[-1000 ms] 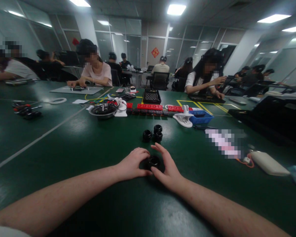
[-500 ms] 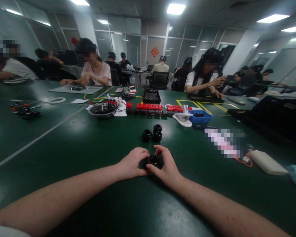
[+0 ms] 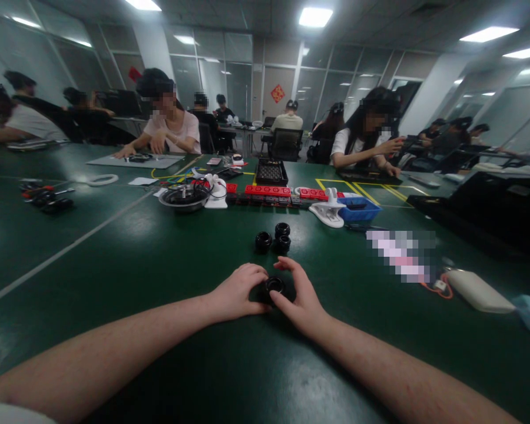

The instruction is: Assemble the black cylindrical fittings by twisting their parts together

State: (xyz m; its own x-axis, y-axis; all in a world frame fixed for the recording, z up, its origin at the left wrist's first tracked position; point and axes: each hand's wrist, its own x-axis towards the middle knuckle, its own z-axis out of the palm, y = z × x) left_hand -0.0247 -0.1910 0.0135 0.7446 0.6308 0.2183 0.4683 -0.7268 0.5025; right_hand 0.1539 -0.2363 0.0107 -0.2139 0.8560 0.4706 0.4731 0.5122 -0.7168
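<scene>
A glossy black tyre-like ring (image 3: 274, 286) with a round hole lies on the green tabletop in front of me. My left hand (image 3: 238, 292) wraps its left side, fingers behind and thumb in front. On the other side my right hand (image 3: 301, 297) has its fingers curved and spread apart. The right thumb tip overlaps the ring's near rim, while the index finger stands off from it. Just beyond are three similar black pieces: a left one (image 3: 263, 241), a rear one (image 3: 282, 230) and a front right one (image 3: 283, 243), close together.
Farther back stand a metal bowl (image 3: 183, 197) with cables, a row of red blocks (image 3: 267, 191), a white clamp-like stand (image 3: 329, 209) and a blue bin (image 3: 358, 209). Tools (image 3: 48, 197) lie far left, a beige pouch (image 3: 480, 290) right. Other people sit across the table.
My right hand has loosened and shifted slightly right, its index finger opening away from the ring. My left hand stays in place. Across the table, a person's hand has moved over a grey mat.
</scene>
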